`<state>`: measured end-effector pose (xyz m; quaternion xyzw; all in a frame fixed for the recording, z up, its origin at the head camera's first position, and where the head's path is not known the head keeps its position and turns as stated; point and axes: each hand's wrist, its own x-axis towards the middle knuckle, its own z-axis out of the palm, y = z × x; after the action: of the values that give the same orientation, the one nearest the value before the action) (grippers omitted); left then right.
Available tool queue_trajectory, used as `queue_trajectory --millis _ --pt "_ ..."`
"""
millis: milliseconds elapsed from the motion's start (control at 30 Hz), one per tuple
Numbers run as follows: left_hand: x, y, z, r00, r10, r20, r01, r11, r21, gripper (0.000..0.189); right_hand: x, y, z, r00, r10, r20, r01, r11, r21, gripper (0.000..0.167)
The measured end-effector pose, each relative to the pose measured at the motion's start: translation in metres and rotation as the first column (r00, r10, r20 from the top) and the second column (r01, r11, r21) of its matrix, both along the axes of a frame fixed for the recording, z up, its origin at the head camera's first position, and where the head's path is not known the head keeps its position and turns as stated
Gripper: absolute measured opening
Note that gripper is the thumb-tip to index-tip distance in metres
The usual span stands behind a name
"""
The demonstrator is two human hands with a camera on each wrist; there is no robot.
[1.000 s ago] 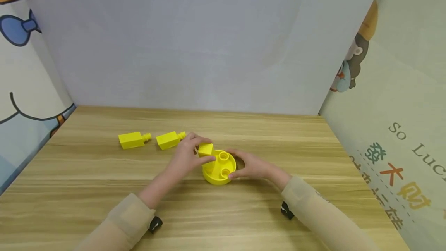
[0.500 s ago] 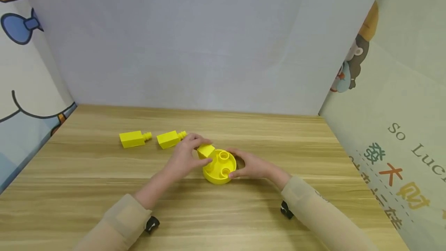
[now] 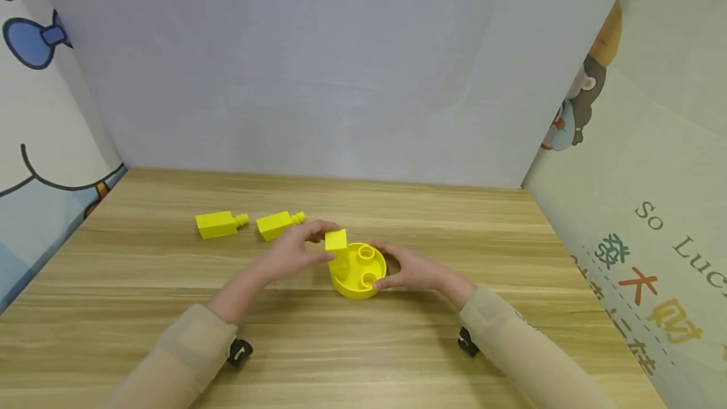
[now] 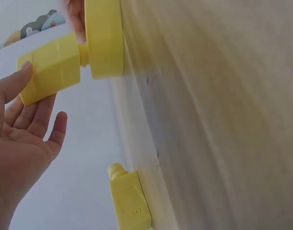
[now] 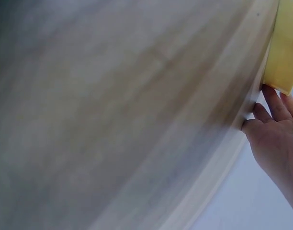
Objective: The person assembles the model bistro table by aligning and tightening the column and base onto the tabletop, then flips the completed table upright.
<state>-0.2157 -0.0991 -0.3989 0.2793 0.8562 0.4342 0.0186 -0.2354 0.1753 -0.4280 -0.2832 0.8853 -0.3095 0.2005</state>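
Observation:
My left hand (image 3: 291, 250) pinches the upper end of a yellow square block with a threaded neck (image 4: 53, 69) between thumb and fingers. The block stands neck down over the left side of a round yellow base (image 3: 354, 292), tilted slightly in the left wrist view, its neck at the base's rim. Two round sockets show on the right side of the base; the block hides the spot under it. My right hand (image 3: 414, 269) grips the base's right side, thumb at the near rim and fingers at the far rim. In the right wrist view, fingertips (image 5: 276, 103) touch the base's wall.
Two more yellow blocks with threaded necks lie on their sides to the left, one farther out (image 3: 217, 225) and one nearer the left hand (image 3: 274, 225). All rest on a wood-grain table (image 3: 363, 358) with a pale cloth (image 3: 318, 68) behind it.
The block in my left hand has gone from leaning to nearly upright over the base. My left hand has shifted slightly left; the right hand stays on the base.

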Motion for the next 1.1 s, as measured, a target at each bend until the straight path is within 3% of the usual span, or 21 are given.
queue_trajectory --millis 167,267,400,467,567,667,867,1100 --pt "-0.003 -0.003 -0.001 0.998 -0.059 0.023 0.059 0.998 -0.012 0.047 0.000 -0.001 0.000 1.000 0.000 0.001 0.000 1.000 0.013 0.085" --pt "-0.003 -0.003 -0.002 0.998 -0.042 0.049 0.042 0.999 -0.005 0.050 0.001 -0.001 0.000 1.000 0.001 0.000 -0.001 1.000 0.017 0.085" --pt "0.001 0.003 -0.002 0.989 0.088 0.123 -0.090 0.996 0.010 0.067 0.001 -0.001 -0.001 1.000 0.004 -0.003 -0.004 1.000 0.020 0.086" --pt "0.005 0.009 -0.001 0.968 0.186 0.167 -0.191 0.981 0.019 0.074 0.001 0.000 -0.002 1.000 0.005 -0.003 -0.005 1.000 0.015 0.086" --pt "0.009 0.018 0.002 0.925 0.315 0.212 -0.329 0.944 0.033 0.074 0.000 0.000 -0.004 1.000 0.008 -0.002 -0.008 1.000 0.003 0.085" --pt "0.011 0.025 0.002 0.904 0.380 0.196 -0.394 0.918 0.041 0.067 0.000 0.001 -0.005 1.000 0.009 0.004 -0.009 1.000 -0.015 0.085" --pt "0.009 0.033 0.000 0.908 0.398 0.127 -0.406 0.913 0.036 0.059 -0.002 0.002 -0.004 1.000 0.005 0.016 -0.005 1.000 -0.020 0.085" --pt "0.007 0.031 -0.003 0.917 0.378 0.128 -0.386 0.921 0.051 0.049 -0.002 0.000 -0.002 1.000 0.011 0.011 -0.010 1.000 -0.015 0.085"
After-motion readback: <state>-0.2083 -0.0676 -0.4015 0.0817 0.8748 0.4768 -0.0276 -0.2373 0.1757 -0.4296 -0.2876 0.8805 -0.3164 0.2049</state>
